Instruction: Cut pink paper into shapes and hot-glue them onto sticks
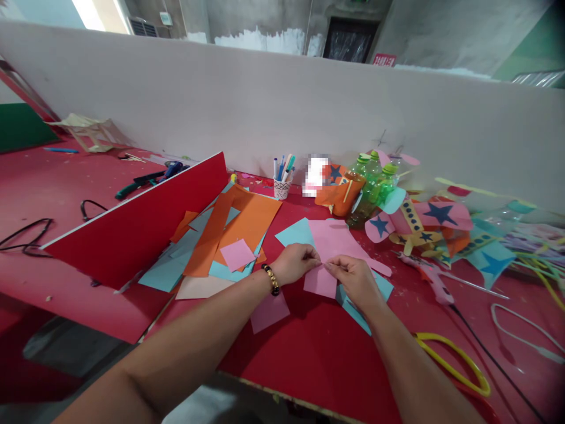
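My left hand (296, 263), with a beaded bracelet at the wrist, pinches the top edge of a small pink paper piece (319, 284). Close beside it, my right hand (353, 279) pinches the same edge, the fingertips of both nearly meeting. Behind the hands lies a larger pink sheet (333, 234), overlapping a light blue sheet (295, 232). More blue paper (358, 311) shows under my right hand. Another pink piece (270, 313) rests on the red table below my left wrist.
Orange sheets (253, 215) and blue paper lie left, beside an upright red board (145, 227). A cup of pens (282, 188) stands at the back. To the right are green bottles (375, 185), star-decorated paper crafts (441, 213), a pink glue gun (430, 277) and a yellow loop (479, 374).
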A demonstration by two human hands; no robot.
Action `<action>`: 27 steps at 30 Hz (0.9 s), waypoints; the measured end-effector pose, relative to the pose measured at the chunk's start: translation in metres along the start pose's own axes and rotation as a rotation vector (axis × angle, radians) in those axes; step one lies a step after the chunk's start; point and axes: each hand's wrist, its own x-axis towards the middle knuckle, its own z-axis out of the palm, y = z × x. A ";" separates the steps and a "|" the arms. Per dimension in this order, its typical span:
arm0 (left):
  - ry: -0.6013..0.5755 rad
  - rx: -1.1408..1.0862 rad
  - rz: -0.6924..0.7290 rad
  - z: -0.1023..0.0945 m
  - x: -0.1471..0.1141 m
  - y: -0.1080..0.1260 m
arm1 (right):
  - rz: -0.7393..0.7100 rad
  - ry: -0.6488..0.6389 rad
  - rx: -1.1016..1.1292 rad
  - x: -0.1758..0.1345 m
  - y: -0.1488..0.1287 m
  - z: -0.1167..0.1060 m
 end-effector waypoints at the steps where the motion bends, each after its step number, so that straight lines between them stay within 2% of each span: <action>1: -0.005 -0.075 -0.030 0.000 0.000 0.000 | 0.006 0.007 0.029 0.001 0.001 0.000; 6: 0.043 -0.494 -0.203 0.001 0.000 0.002 | 0.074 0.101 0.258 0.004 0.007 0.004; 12: 0.042 -0.734 -0.299 0.001 0.000 0.004 | 0.166 0.161 0.454 0.004 0.002 0.006; 16: 0.028 -0.770 -0.333 0.001 0.000 0.004 | 0.183 0.164 0.484 0.004 -0.002 0.005; 27: 0.040 -0.682 -0.279 0.002 -0.002 0.007 | 0.185 0.149 0.456 0.004 0.001 0.002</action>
